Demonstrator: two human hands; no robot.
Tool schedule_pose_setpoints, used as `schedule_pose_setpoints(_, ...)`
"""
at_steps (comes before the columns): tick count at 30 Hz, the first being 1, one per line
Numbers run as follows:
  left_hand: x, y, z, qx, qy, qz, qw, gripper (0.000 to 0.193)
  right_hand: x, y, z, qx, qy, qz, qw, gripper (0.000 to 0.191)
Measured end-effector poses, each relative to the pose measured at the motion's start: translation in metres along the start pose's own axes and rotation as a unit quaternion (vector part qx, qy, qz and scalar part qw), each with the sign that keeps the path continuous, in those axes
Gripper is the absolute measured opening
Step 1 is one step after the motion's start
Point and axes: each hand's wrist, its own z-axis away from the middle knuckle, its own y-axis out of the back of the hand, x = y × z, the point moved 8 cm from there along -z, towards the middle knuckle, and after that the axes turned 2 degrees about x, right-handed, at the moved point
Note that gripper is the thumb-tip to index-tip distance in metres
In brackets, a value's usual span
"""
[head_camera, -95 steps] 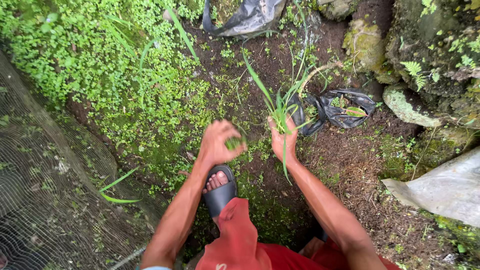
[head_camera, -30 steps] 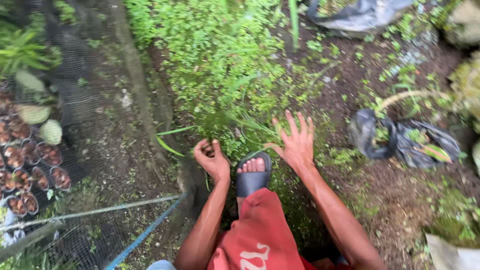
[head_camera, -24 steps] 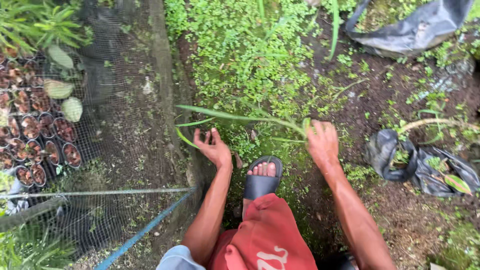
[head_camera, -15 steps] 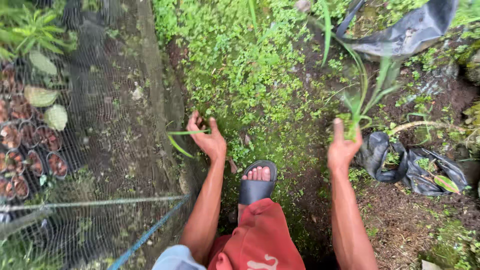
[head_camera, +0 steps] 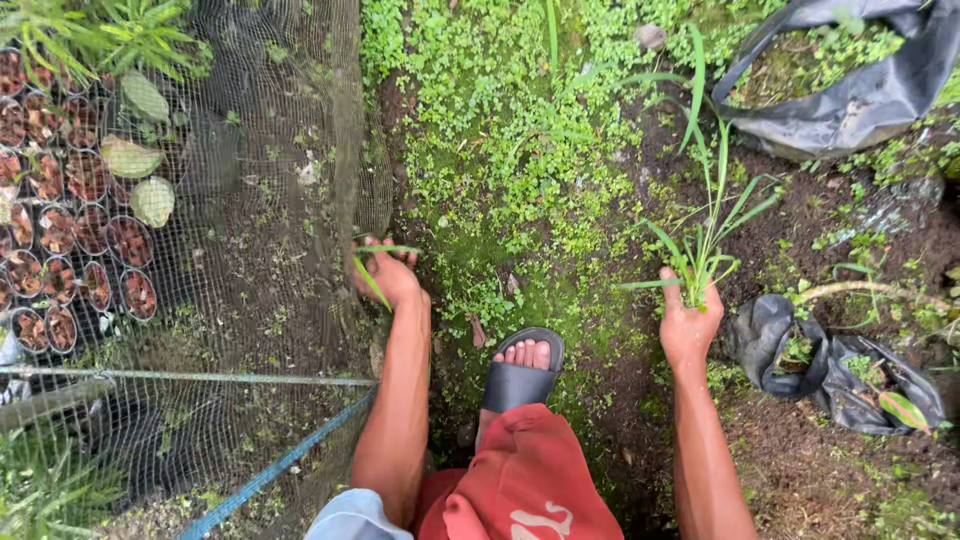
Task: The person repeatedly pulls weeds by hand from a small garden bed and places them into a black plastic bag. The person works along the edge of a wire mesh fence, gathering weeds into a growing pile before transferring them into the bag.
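Right hand (head_camera: 688, 325) clenches a grass tuft (head_camera: 700, 235) upright by its base; left hand (head_camera: 388, 275) pinches a grass blade (head_camera: 372, 283) near the wire netting (head_camera: 250, 200), beside the sandal (head_camera: 518, 372).

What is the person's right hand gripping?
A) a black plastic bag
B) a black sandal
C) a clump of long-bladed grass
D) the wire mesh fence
C: the right hand is closed around a clump of long-bladed grass, whose blades rise above the fist, apart from the black plastic bag beside it.

Bare forearms, red shorts (head_camera: 525, 490) with white print, black slide sandal (head_camera: 518, 378), pale sleeve (head_camera: 350, 517)
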Motion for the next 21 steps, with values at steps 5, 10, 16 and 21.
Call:
schedule_pose_setpoints(5, -0.017, 0.0, -0.028, 0.004, 0.068, -0.009, 0.998, 0.026, 0.002, 0.002, -0.001, 0.004, -0.002, -0.004, 1.0, 0.028)
schedule_pose_setpoints(10, -0.021, -0.007, -0.045, -0.008, 0.095, 0.008, 0.995, 0.021, 0.006, 0.002, 0.0, 0.003, -0.011, 0.003, 1.0, 0.028)
schedule_pose_setpoints(16, 0.04, -0.053, 0.02, -0.15, -0.168, -0.193, 0.955, 0.02, 0.01, 0.008, -0.001, 0.025, -0.011, -0.014, 1.0, 0.032)
schedule_pose_setpoints(21, -0.003, -0.117, 0.152, -0.522, -0.034, -0.319, 0.79, 0.017, 0.02, 0.005, 0.005, 0.013, -0.111, -0.063, 0.992, 0.031)
